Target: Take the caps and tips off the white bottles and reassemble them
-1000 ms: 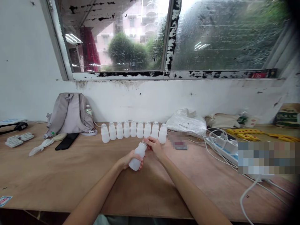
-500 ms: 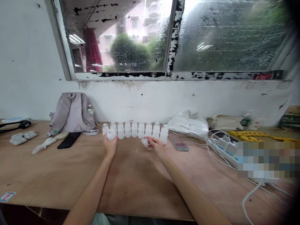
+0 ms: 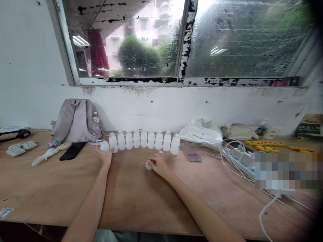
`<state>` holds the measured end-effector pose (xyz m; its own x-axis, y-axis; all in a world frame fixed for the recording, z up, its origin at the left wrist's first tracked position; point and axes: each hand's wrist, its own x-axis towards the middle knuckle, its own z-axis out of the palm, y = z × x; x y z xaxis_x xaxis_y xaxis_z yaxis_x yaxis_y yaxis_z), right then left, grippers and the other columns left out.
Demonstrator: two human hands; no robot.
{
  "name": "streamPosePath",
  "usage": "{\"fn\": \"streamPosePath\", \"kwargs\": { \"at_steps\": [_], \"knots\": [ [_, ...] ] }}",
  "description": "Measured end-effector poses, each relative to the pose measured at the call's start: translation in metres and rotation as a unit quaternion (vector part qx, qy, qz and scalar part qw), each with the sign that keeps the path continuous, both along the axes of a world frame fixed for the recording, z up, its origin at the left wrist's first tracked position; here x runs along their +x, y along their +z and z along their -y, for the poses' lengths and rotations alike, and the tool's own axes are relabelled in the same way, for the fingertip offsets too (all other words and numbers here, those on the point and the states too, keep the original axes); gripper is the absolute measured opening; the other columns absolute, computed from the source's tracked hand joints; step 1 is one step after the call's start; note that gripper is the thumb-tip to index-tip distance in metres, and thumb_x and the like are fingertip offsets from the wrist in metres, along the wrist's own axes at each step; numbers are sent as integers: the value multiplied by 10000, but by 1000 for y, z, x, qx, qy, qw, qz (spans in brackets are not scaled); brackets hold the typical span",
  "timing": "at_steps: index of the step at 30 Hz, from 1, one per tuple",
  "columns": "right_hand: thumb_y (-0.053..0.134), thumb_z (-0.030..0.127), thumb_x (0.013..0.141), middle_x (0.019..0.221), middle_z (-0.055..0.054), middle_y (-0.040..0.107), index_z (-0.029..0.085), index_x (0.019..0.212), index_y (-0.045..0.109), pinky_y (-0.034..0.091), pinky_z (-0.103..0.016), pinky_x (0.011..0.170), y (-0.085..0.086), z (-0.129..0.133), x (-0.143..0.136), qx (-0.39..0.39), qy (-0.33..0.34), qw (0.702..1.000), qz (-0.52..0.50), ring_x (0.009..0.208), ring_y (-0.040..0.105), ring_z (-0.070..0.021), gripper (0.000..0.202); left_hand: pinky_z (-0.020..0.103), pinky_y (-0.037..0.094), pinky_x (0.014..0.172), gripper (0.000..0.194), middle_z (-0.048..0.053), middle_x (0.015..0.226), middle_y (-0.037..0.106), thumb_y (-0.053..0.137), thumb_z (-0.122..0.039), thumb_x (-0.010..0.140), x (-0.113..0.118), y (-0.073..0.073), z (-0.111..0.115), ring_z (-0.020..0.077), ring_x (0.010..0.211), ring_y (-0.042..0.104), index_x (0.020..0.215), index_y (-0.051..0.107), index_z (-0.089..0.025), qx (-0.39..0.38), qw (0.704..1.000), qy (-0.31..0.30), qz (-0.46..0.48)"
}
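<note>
At the left end of the row, my left hand [image 3: 104, 156] is wrapped round a milky white baby bottle [image 3: 104, 146] that has no cap and stands upright. Several capped baby bottles [image 3: 143, 139] form a gently curved row along the back of the table, with clear domed caps on top. Low over the table in front of them, my right hand [image 3: 158, 164] pinches a small clear bottle top piece [image 3: 148, 165], perhaps a teat with its ring; fingers partly cover it. Just behind that hand is a clear domed cap [image 3: 160, 154].
A grey backpack [image 3: 77, 122], a black phone [image 3: 72, 151] and white trays [image 3: 21, 148] lie to the left. On the right are a clear plastic bag [image 3: 202, 132], a power strip [image 3: 239, 160] with loose cables, and yellow plastic parts [image 3: 263, 144]. The wall and window stand behind.
My left hand has moved the open bottle left, to the end of the row. My right hand has come lower and nearer, and a clear domed cap now shows behind it.
</note>
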<state>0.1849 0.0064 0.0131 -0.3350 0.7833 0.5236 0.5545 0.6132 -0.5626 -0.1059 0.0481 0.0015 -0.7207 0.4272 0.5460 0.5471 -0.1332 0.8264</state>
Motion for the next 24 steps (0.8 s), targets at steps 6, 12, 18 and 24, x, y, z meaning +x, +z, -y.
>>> {"fn": "streamPosePath", "kwargs": {
  "at_steps": [6,12,18,24],
  "knots": [
    [604,204,710,744,-34,542,158,789,643,414,-264,624,-7,-3,-2,-6,-7,999,33,627,502,-124,99,434,201,1023,677,172,1334,262,619,-389,684,34,29,31,263,1260,226,1226,294,-145,106,976,-30,-187],
    [521,136,751,723,-38,576,158,690,602,409,-271,640,3,2,-4,9,-22,999,-28,669,527,-141,104,389,304,974,450,101,1165,489,557,-367,749,88,33,54,230,1131,423,1146,426,-201,9,882,-354,-311],
    [501,141,753,735,-38,593,170,750,619,420,-283,656,5,2,-5,26,-16,998,-58,701,542,-153,121,402,309,958,638,89,1171,504,650,-406,654,118,28,62,243,1105,443,1211,397,-226,-75,807,-501,-303],
    [455,142,779,801,-52,606,183,841,630,440,-295,688,0,3,-9,34,2,998,-58,744,561,-160,190,380,348,883,475,77,987,582,638,-348,666,128,23,61,238,954,515,1097,496,-205,-91,822,-497,-264]
  ]
}}
